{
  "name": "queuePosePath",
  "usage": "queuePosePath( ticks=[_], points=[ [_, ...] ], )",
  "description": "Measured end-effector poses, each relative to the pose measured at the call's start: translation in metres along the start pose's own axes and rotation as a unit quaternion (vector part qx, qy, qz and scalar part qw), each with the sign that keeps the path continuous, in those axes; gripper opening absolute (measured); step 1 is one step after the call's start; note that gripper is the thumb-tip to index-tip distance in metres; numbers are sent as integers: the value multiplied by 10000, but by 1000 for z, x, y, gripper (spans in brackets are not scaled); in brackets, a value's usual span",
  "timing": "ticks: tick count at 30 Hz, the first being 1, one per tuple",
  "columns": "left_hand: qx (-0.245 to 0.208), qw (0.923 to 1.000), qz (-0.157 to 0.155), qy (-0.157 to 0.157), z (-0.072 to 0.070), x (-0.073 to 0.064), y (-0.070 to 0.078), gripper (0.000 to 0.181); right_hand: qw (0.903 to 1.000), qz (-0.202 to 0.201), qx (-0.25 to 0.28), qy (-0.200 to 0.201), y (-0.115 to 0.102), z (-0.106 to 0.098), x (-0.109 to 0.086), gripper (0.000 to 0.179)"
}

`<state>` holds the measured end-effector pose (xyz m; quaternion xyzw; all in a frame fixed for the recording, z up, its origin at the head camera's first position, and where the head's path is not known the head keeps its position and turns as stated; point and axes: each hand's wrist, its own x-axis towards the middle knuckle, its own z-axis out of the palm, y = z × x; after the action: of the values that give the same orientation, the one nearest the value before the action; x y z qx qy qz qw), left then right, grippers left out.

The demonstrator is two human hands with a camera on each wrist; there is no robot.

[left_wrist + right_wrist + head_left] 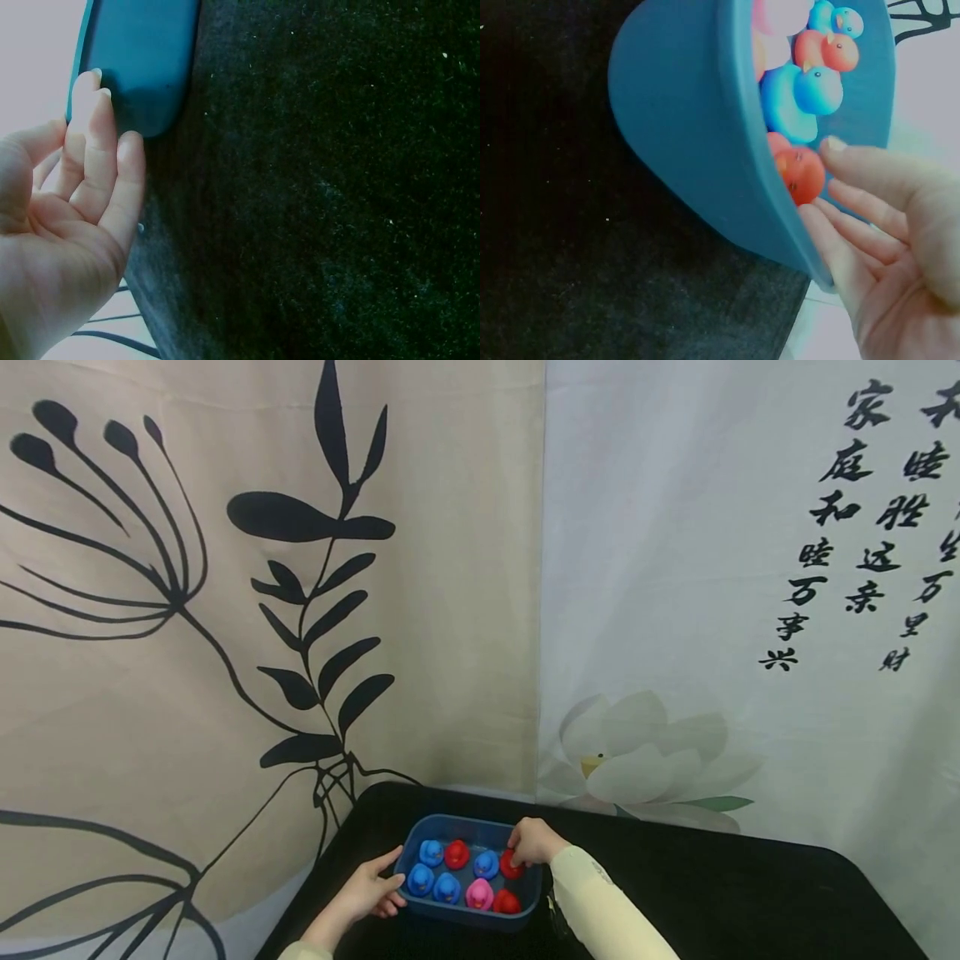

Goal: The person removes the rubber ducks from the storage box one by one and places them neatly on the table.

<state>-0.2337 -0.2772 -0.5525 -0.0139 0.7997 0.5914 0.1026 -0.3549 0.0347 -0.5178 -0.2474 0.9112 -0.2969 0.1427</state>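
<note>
A dark blue plastic bin (450, 912) on the black table holds several small rubber ducks in blue, red and pink. At the bin's right end, my right hand (536, 842) reaches over the rim and pinches a red rubber duck (802, 176) between thumb and fingers; in the head view that duck is partly covered. My left hand (365, 887) holds the bin's left end, with the thumb at the rim and the other fingers against the outer wall, as the left wrist view shows. Beside the held duck are a blue duck (486, 864) and another red duck (507, 902).
The black tabletop (712, 893) stretches away to the right of the bin. Behind it hangs a pale cloth backdrop (465, 610) with printed dark plants, a white flower and writing. A pink duck (480, 893) sits near the bin's front wall.
</note>
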Motion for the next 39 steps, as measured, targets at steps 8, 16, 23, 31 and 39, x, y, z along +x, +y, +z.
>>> queuePosePath(
  ticks=[8, 16, 23, 31, 39],
  points=[
    [-2, 10000, 14, 55, 0, -1, 0, 60, 9991, -194, -354, 117, 6, 14, 3, 20],
    [-65, 10000, 8, 66, -2, -3, -1, 59, 9980, -506, -197, 320, 2, 18, -1, 23],
    [-163, 9999, 43, 7, 1, -3, 0, 60, 9980, -382, -370, 351, 3, 22, -5, 20],
    [-131, 9998, 45, 120, 3, -3, -2, 59, 9973, -492, -244, 479, 6, 24, -7, 17],
    [-117, 9999, 58, 101, 3, -3, 1, 59, 9966, -655, 230, 450, 13, 24, -4, 17]
  ],
)
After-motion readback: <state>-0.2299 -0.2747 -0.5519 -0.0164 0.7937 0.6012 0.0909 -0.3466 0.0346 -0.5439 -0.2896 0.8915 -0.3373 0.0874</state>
